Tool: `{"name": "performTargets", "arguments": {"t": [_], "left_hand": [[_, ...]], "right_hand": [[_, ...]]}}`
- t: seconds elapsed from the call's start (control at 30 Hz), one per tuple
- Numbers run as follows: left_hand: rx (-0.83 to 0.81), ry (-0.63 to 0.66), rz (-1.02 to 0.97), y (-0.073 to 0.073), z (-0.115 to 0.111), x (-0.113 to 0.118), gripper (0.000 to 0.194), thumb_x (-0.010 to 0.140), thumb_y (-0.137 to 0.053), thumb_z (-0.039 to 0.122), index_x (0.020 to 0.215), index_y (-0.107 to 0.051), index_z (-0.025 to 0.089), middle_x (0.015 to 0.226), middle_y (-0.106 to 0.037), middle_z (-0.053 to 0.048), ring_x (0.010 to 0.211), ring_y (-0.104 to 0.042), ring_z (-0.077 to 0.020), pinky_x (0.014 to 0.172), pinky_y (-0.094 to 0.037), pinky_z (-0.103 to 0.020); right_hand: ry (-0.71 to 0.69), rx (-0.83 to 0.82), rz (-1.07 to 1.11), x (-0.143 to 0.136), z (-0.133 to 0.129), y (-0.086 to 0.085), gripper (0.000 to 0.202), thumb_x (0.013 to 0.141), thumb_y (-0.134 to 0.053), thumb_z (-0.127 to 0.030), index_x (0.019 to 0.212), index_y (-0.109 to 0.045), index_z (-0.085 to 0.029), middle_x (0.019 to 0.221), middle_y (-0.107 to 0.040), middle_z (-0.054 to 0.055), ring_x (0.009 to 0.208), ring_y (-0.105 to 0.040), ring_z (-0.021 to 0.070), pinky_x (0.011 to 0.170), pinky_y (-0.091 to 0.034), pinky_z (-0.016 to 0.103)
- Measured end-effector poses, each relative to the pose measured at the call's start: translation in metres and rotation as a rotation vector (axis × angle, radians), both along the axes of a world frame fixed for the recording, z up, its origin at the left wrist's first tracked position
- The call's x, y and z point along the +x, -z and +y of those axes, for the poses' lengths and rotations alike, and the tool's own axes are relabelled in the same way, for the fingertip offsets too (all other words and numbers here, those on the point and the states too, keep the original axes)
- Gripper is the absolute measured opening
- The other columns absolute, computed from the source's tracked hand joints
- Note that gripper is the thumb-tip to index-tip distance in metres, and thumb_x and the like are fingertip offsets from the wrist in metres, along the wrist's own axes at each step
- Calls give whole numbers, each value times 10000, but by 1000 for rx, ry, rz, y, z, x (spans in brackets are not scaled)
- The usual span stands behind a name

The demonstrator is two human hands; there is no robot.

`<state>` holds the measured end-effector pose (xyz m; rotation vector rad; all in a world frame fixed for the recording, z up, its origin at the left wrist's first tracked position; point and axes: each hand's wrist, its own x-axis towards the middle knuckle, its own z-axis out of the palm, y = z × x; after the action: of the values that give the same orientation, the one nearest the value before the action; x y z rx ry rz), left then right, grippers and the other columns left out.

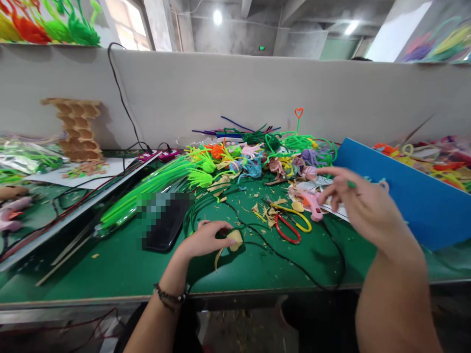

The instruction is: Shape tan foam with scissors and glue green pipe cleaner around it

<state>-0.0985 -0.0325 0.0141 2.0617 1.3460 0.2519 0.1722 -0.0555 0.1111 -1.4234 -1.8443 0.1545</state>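
My left hand [208,239] is low over the green table [235,274], thumb and fingers closed on a small pale tan piece [234,240]. A thin tan strip [218,259] hangs just below it. Slightly blurred, my right hand [351,201] is raised with fingers apart and nothing visible in them; a small green spot shows on one finger. Nearest to it lies a pink hot glue gun [313,203], its black cord trailing forward. Between my hands are scissors [290,229] with one red and one yellow handle, among tan scraps [271,215].
A phone [165,228] and a bundle of green pipe cleaners [143,189] lie on the left. Colourful pipe-cleaner pieces [252,164] are heaped at the back. On the right stands a blue box [405,196]. Green strands and black cords cross the table.
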Motion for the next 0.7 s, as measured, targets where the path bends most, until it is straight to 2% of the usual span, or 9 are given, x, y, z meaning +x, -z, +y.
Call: {"name": "performTargets", "arguments": {"t": [0.07,0.13,0.2,0.23,0.37,0.5,0.6,0.7], "left_hand": [[2,-10,13,1,0,0,374,739,-491,449,1004,-570,199,1046,-633,-51,1035,-518,-244,984,-215,-458],[6,-29,28,2,1,1,375,743,-480,448,1007,-569,198,1030,-640,-51,1025,-525,-240,985,-214,-461],[7,-47,41,2,1,2,382,749,-464,446,1015,-567,192,1016,-645,-54,1015,-534,-237,983,-222,-459],[7,-51,46,1,1,3,389,751,-457,447,1021,-566,188,1015,-646,-56,1013,-537,-237,981,-226,-458],[0,-57,59,-3,0,2,423,745,-464,442,1063,-551,176,1048,-637,-66,1034,-535,-235,987,-235,-440],[18,-65,45,-8,-2,2,413,737,-473,422,1069,-541,185,1079,-620,-66,1036,-534,-225,986,-264,-418],[97,-114,-67,-15,-3,3,419,731,-465,416,1088,-519,203,1166,-569,-70,1115,-481,-233,997,-270,-408],[227,-243,-249,-24,-13,0,416,723,-468,399,1084,-490,194,1195,-536,-86,1144,-449,-240,1001,-284,-392]], "right_hand": [[130,-73,-298,3,-9,8,419,879,-280,-448,1040,-595,-223,591,-625,26,487,-554,165,456,-372,278],[238,-32,-431,4,-15,11,463,878,-251,-459,1068,-599,-220,563,-622,36,464,-544,183,423,-328,275],[318,37,-440,2,-17,11,482,884,-226,-463,1113,-579,-228,523,-608,31,428,-524,180,403,-294,268],[309,60,-418,0,-17,10,475,888,-224,-457,1122,-572,-234,556,-625,35,452,-539,180,413,-302,267],[149,72,-340,-11,-14,11,411,896,-258,-420,1081,-577,-241,843,-671,67,714,-609,202,547,-382,283],[377,100,-355,-23,-12,16,423,905,-230,-394,1090,-577,-238,583,-602,46,541,-541,190,465,-282,273],[380,87,-378,-24,-12,17,426,906,-226,-382,1074,-588,-233,612,-589,56,588,-537,196,469,-278,267],[363,59,-379,-18,-11,15,451,904,-209,-395,1086,-583,-223,655,-570,79,662,-531,228,500,-305,283]]}}
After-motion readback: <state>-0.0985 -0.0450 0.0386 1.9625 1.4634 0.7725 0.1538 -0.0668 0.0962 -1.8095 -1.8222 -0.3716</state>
